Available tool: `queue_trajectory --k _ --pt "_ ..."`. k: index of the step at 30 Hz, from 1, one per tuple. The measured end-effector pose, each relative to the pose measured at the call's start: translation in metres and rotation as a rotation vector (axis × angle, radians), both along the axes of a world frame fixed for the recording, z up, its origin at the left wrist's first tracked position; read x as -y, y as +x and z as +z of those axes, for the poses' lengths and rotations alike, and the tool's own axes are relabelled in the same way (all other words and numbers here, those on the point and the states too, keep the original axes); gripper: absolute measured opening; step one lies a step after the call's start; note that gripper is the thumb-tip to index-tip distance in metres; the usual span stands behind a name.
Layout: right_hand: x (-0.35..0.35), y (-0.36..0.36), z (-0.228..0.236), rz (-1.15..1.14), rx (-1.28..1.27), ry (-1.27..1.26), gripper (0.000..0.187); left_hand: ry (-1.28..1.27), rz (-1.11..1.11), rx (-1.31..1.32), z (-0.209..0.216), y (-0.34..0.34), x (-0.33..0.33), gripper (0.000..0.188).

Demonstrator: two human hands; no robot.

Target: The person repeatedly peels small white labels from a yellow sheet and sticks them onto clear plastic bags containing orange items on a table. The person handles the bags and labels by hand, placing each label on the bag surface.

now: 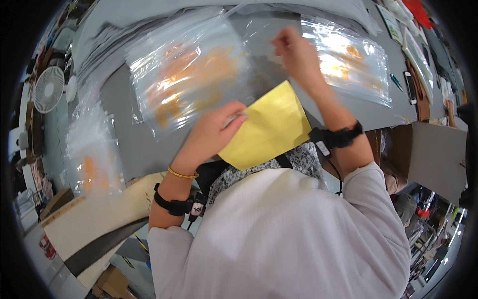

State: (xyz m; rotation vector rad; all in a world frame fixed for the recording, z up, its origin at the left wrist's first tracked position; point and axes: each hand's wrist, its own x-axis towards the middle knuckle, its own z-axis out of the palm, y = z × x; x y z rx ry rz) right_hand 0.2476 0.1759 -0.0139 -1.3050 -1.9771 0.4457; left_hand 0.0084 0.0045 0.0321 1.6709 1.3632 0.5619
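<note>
Grey table (132, 147): clear bags (186, 72), yellow sheet (274, 127) at near edge; 1 fan (49, 89) left.

Narrow Lanes, Crowded Sides

On the grey table (130, 152), a bare strip runs between the large pile of clear bags (189, 70) and the small bag pile (93, 154) at left, wide enough for a hand. A second gap separates the large pile from the right-hand bag pile (351, 60), but the person's right hand (296, 52) hangs over it. The yellow sheet (271, 127), pinched by the left hand (219, 127), covers the near end, before the body. Grey stacked fabric (102, 52) bars the far left. Beside the right-hand pile, a teal pen (396, 82) and a phone (410, 87) crowd the passage; a cardboard box (435, 157) stands off the near right edge.
</note>
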Motion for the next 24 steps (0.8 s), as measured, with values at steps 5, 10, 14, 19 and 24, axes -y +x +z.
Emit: queue_trajectory --k 5,10,14,19,24 --pt "-0.033 0.12 0.025 -0.206 0.068 -0.115 0.024 -0.346 0.104 0.321 0.001 -0.019 0.0 0.025" --pt "-0.007 0.157 0.054 -0.588 0.808 0.402 0.035 -0.396 0.123 0.317 0.008 -0.002 -0.004 0.025" --pt "0.081 0.063 0.044 0.24 -0.117 -0.051 0.026 -0.392 0.088 0.299 0.014 0.018 -0.014 0.027" --pt "0.128 -0.004 0.044 0.29 0.023 0.165 0.017 -0.351 0.072 0.393 0.015 0.022 -0.017 0.029" --pt "0.132 -0.015 0.045 0.288 -0.015 0.201 0.017 -0.483 0.12 0.626 0.009 0.014 -0.007 0.03"
